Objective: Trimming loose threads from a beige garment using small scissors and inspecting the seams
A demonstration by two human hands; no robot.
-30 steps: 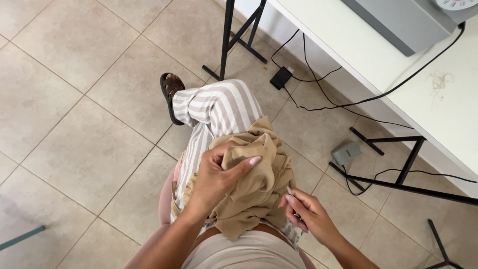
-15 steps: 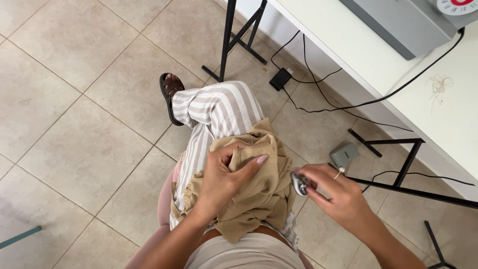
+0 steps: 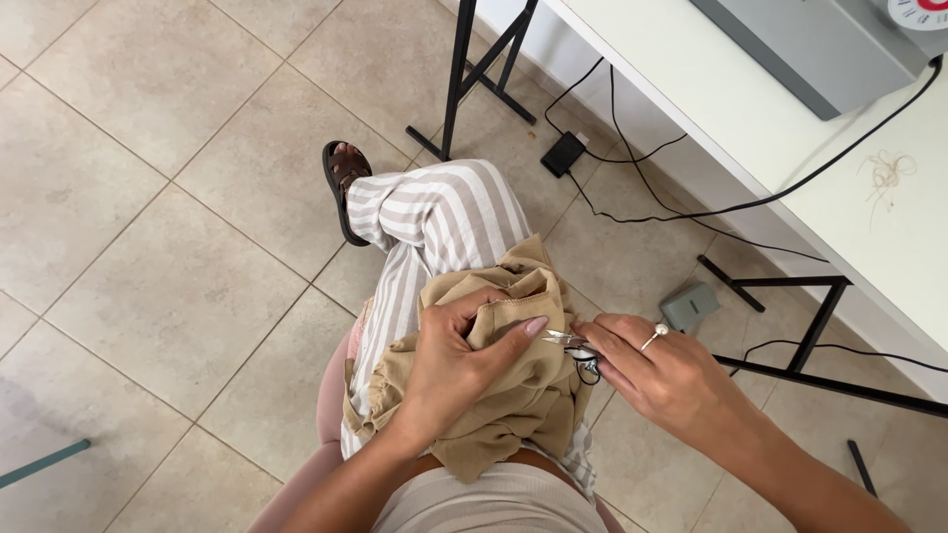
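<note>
2 hands at work on lap: left hand [image 3: 449, 365] pinching tan cloth [image 3: 523, 395], right hand [image 3: 657, 370] closed on small scissors [image 3: 571, 342], trimming; next, steady snip at seam.

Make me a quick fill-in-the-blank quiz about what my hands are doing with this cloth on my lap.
1. The left hand grips a bunched ____ cloth on the lap.
2. The right hand holds small ____ at the cloth's edge.
3. A ring sits on a finger of the ____ hand.
4. The trousers have a ____ pattern.

Missing words: tan; scissors; right; striped
</note>
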